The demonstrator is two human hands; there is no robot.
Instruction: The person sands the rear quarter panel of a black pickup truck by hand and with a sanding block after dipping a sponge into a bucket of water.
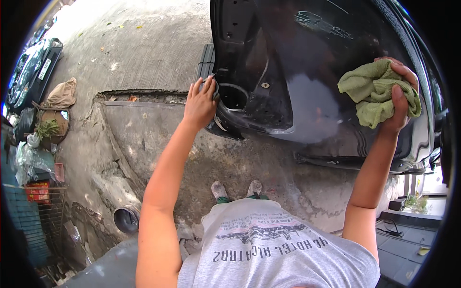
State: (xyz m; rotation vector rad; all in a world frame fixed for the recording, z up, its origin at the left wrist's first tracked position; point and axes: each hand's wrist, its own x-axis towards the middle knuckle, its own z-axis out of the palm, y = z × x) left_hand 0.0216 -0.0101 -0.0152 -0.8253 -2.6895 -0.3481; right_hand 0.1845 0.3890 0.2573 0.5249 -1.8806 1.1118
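A green cloth is bunched in the right hand, fingers curled over its top and thumb pressed up its side, so it is gripped firmly against the glossy black car door. Much of the cloth's far side is hidden by the fingers, and its folds hang just below the palm.

The left hand rests on the door's edge, to the left of the cloth and well apart from it. Its fingers are extended and lie flat on the panel's corner, not clenched; the fingertips partly cover the edge, so whether they hook round it cannot be told. Just right of this hand is a round recess in the panel.

The door's upper and right parts run off into the dark rim. Below the hands lies cracked concrete, where two shoes show above the grey shirt. Far left of the left hand, a pipe end and bags are small and blurred.
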